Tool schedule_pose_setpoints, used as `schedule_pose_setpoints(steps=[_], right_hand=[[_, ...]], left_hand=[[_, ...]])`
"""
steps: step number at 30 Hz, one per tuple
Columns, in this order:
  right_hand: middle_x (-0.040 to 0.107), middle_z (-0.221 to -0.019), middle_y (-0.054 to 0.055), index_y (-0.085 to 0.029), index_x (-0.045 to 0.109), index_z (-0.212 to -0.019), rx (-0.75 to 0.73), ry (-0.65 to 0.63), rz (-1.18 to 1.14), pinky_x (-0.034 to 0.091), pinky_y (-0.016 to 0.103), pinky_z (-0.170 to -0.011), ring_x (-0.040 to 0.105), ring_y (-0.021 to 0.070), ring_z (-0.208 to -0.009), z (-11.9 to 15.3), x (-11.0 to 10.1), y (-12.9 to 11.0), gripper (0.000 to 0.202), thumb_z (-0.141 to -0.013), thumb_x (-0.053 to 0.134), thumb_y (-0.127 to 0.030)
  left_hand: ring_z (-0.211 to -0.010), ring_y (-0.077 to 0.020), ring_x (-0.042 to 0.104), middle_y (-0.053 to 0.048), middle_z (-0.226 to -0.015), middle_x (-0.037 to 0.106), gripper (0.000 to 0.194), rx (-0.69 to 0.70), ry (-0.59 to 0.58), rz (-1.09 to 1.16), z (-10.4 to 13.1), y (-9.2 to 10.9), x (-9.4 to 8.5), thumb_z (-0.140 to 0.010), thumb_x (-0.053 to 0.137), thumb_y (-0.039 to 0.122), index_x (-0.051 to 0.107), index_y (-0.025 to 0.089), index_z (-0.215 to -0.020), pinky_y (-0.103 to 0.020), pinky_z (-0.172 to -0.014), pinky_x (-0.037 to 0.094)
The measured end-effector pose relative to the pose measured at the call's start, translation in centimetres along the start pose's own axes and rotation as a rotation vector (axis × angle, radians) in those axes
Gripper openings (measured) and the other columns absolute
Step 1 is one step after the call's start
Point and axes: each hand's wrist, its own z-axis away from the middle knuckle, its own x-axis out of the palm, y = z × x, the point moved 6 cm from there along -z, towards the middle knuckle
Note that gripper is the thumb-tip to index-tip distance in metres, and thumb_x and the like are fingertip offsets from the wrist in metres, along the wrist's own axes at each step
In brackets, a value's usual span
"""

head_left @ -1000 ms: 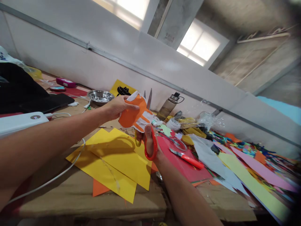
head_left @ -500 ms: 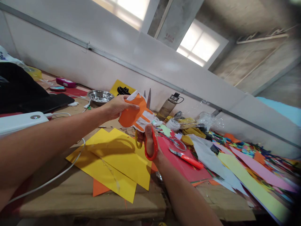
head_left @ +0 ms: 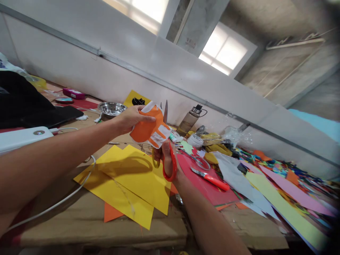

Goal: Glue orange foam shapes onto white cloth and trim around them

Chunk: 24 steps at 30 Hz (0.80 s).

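My left hand [head_left: 134,118] pinches an orange-and-white paper cutout [head_left: 145,128], thumb on its orange face. The cutout has a rounded body with narrow orange strips over white paper on its right side. My right hand [head_left: 167,156] is wrapped round the handles of a pair of scissors [head_left: 172,166], one loop red and one yellowish. Their blades point upward behind the cutout's right edge, tips slightly parted; the paper hides the lower part of the blades. Yellow sheets [head_left: 132,180] lie on the table below both hands.
A red-handled cutter [head_left: 212,180] rests on red sheets [head_left: 193,189] to the right. Behind are a metal bowl [head_left: 112,109] and a bottle [head_left: 190,120]. Paper strips and scraps [head_left: 287,191] cover the far right. A white cable [head_left: 61,200] crosses the left side.
The cutout and my left hand have shifted slightly left, and the cutout is turned a little. The scissors have moved slightly left with my right hand; their tips remain apart.
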Motion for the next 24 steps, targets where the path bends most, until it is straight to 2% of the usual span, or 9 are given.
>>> schedule_pose_setpoints(steps=[8, 14, 19, 24], right_hand=[[0.035, -0.060, -0.003, -0.022, 0.044, -0.069, -0.093, -0.050, 0.038, 0.030, 0.025, -0.045, 0.033, 0.0101, -0.050, 0.16, 0.26, -0.17, 0.058, -0.077, 0.043, -0.079], [0.035, -0.060, -0.003, -0.021, 0.047, -0.070, -0.106, -0.045, 0.108, 0.029, 0.025, -0.046, 0.033, 0.0099, -0.051, 0.11, 0.29, -0.59, 0.062, -0.076, 0.039, -0.082], [0.029, -0.061, -0.005, -0.022, 0.046, -0.074, -0.082, -0.055, 0.021, 0.026, 0.024, -0.044, 0.028, 0.0089, -0.050, 0.11, 0.25, -0.31, 0.057, -0.076, 0.045, -0.079], [0.031, -0.060, -0.005, -0.022, 0.043, -0.070, -0.069, -0.034, 0.011, 0.026, 0.024, -0.043, 0.029, 0.0082, -0.049, 0.14, 0.07, -0.15, 0.056, -0.077, 0.047, -0.077]], left_hand=[[-0.069, -0.0171, 0.066, -0.007, -0.084, 0.070, 0.034, -0.026, 0.017, -0.072, 0.35, 0.19, 0.28, -0.059, 0.081, 0.014, 0.066, 0.013, -0.089, -0.030, -0.069, 0.052], [-0.069, -0.0171, 0.066, -0.006, -0.085, 0.071, 0.035, -0.007, 0.019, -0.080, 0.24, 0.13, 0.21, -0.058, 0.081, 0.014, 0.066, 0.014, -0.090, -0.032, -0.071, 0.052], [-0.069, -0.0169, 0.066, -0.007, -0.086, 0.070, 0.037, 0.005, 0.013, -0.095, 0.24, 0.16, 0.14, -0.059, 0.082, 0.016, 0.066, 0.014, -0.092, -0.029, -0.067, 0.051], [-0.068, -0.0163, 0.065, -0.006, -0.085, 0.070, 0.036, 0.018, -0.018, -0.095, 0.26, 0.36, 0.27, -0.059, 0.081, 0.017, 0.067, 0.014, -0.092, -0.027, -0.065, 0.050]])
